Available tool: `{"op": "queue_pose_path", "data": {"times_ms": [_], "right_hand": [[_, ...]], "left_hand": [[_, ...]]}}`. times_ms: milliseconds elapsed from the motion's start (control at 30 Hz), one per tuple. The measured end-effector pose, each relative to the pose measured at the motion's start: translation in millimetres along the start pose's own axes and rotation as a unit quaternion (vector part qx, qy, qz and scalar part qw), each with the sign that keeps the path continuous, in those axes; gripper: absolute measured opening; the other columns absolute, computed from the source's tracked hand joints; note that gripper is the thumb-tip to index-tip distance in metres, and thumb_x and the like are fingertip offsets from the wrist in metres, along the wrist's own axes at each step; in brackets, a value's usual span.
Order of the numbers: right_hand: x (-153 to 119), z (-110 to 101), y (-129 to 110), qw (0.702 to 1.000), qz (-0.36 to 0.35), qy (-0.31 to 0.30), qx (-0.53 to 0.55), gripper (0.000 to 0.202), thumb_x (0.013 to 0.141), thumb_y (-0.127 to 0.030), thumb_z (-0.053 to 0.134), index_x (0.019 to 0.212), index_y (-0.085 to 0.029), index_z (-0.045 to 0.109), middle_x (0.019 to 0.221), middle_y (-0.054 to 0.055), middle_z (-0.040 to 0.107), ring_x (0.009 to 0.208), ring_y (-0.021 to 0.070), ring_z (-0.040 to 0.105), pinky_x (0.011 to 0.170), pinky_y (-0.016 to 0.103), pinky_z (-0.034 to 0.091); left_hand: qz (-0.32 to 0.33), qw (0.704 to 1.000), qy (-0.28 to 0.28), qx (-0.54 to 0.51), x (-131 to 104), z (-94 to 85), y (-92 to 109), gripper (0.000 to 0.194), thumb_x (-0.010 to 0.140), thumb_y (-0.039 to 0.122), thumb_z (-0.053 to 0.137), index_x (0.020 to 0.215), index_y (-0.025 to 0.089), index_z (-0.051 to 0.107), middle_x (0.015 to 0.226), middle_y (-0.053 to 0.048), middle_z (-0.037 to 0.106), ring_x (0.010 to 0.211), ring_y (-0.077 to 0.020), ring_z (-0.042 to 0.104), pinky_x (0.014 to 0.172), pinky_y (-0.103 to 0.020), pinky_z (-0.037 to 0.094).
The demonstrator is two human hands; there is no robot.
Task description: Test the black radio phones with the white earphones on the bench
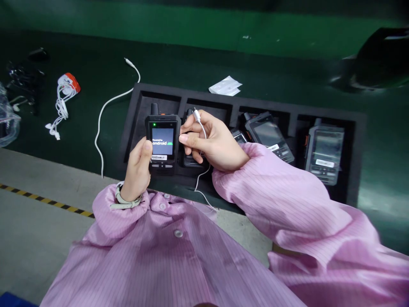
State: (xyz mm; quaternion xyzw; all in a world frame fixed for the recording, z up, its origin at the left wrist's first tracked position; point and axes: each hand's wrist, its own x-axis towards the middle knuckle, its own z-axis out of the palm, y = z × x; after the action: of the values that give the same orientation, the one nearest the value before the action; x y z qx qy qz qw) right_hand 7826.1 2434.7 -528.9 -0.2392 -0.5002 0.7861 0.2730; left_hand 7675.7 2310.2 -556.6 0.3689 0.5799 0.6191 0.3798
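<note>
My left hand (138, 164) grips a black handheld radio (162, 143) by its left side, thumb on the front edge. Its lit screen reads "Powered by android", and a green light glows above. My right hand (214, 138) is closed around a white cable (197, 115), whose plug sticks up past the fingers. The right thumb and fingers are close to the radio's right edge; whether they touch it I cannot tell. Behind the right hand another radio (191, 161) is partly hidden in the black foam tray (183, 91).
More radios lie in the tray's right compartments, one tilted (267, 133) and one nearly upright (326, 149). Left of the tray curves a loose white cable (102, 111). White earphones (62, 106), a black cable bundle (24, 81) and a clear plastic bag (8, 119) lie farther left. A small plastic sleeve (225, 86) lies behind the tray.
</note>
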Motion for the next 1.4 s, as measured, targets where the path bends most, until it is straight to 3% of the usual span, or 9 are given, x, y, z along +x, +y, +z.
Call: {"op": "queue_pose_path", "data": {"times_ms": [1400], "right_hand": [[0.5, -2.7, -1.1, 1.000, 0.000, -0.020, -0.004, 0.061, 0.061, -0.047, 0.097, 0.091, -0.020, 0.052, 0.082, -0.005, 0.062, 0.053, 0.0061, 0.059, 0.033, 0.014, 0.042]], "left_hand": [[-0.008, 1.000, -0.004, -0.003, 0.6, 0.0, 0.2, 0.040, 0.099, 0.060, 0.051, 0.097, 0.024, 0.068, 0.101, -0.005, 0.074, 0.101, -0.0218, 0.071, 0.075, -0.034, 0.057]]}}
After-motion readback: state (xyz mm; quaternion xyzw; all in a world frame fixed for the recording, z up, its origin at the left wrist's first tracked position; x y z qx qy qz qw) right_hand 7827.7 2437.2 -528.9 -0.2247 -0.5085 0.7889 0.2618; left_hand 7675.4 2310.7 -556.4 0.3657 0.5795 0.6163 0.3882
